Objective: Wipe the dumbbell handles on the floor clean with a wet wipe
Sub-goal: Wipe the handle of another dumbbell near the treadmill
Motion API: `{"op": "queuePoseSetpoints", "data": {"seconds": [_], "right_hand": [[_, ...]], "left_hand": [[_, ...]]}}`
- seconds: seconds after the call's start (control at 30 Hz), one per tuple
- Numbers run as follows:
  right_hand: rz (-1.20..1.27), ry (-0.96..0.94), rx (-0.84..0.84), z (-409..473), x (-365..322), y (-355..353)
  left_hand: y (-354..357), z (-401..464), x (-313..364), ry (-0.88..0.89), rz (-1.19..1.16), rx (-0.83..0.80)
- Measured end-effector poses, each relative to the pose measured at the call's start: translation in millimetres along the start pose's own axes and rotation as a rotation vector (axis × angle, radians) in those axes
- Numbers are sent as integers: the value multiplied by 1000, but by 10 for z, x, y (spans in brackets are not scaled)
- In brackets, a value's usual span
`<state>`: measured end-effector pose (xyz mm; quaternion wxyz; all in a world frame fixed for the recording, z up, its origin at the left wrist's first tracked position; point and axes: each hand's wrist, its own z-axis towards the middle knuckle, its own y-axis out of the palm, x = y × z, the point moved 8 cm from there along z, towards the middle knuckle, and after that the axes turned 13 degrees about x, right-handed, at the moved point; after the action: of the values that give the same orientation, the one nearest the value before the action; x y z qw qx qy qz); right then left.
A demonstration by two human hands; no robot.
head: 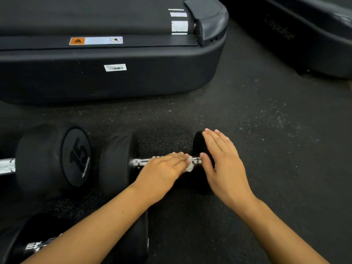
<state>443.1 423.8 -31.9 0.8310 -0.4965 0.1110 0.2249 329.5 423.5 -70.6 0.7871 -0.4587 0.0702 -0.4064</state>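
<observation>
Three dumbbells: one (118, 164) at centre frame, one marked 15 (53, 157) at left, one (133, 239) at lower left, all on the floor.
Floor (266, 149): black speckled rubber.
Room: treadmill base (114, 77) across the upper left; second dark machine (304, 35) at upper right.
Handle (141, 162): chrome, on the centre dumbbell.
Wipe (189, 165): white, against the handle's right end.
Left hand (162, 172): presses the wipe onto the handle, fingers nearly straight.
Right hand (222, 162): flat, fingers straight, resting on the right head.
</observation>
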Motion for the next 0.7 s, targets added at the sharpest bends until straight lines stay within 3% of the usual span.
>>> {"op": "queuePoseSetpoints", "data": {"seconds": [0.37,0.53,0.7], "right_hand": [[-10,-5,22,0,-1,0],[-18,-3,15,2,-19,-14],[-6,-3,4,-2,-5,-7]], "left_hand": [[58,152,117,-11,37,-60],[163,284,-159,-319,21,-201],[-83,140,-65,-264,-27,-37]]}}
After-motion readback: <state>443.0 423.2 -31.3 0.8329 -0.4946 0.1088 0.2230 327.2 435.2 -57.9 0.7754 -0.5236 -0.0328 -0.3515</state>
